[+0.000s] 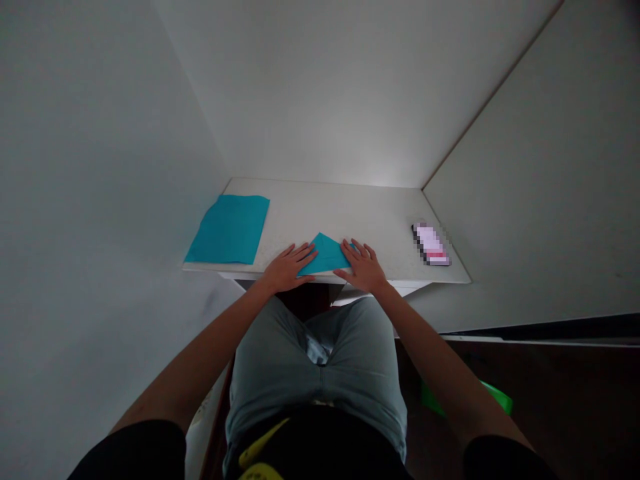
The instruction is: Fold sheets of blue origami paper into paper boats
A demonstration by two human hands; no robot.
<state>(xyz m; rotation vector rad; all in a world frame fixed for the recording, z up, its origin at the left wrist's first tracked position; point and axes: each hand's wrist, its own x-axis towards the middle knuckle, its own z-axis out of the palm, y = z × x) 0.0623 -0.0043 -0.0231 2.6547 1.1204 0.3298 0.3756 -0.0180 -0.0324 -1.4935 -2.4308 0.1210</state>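
A folded sheet of turquoise paper (327, 255) lies near the front edge of the white desk, its point facing away from me. My left hand (290, 267) rests flat on its left side, fingers stretched out and thumb near the desk edge. On the opposite side, my right hand (363, 265) presses down with fingers spread over the paper's right corner. Both hands cover the outer corners, so those parts are hidden. Farther left lies a flat stack or sheet of turquoise paper (229, 230); I cannot tell how many layers it has.
The white desk (340, 207) fits between walls on the left, back and right. A phone (431, 245) with a blurred screen lies at its right end. Below, a green plastic object (497, 397) sits on the dark floor. My legs are under the desk's front edge.
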